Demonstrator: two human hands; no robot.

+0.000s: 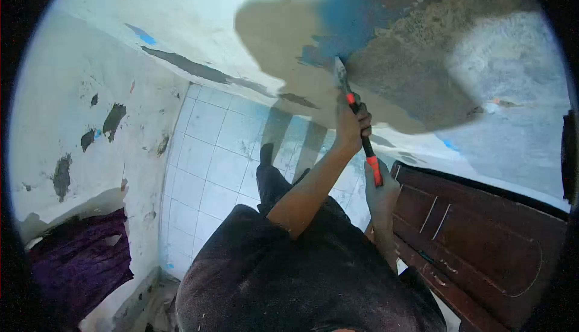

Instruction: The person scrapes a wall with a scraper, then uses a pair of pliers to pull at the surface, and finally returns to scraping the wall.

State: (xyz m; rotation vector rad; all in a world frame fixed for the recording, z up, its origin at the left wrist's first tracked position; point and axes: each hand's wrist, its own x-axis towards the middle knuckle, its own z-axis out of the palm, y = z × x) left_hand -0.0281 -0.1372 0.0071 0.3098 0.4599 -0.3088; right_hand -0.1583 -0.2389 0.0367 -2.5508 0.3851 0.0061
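A long-handled scraper (369,146) with a black and red grip slants up to the wall. Its metal blade meets the wall at the edge of a blue paint patch (341,42), or very near it. My left hand (353,121) is closed around the upper handle, just below the blade. Lower down, my right hand (381,188) grips the red end of the same handle. Around the blade the wall (289,36) shows cream paint, blue remnants and bare grey plaster, partly under shadow.
A dark brown panelled wooden door (476,229) lies at the lower right. White floor tiles (205,151) spread below the wall, with my foot on them. To the left, a chipped wall (90,114) carries a dark purple cloth (84,259).
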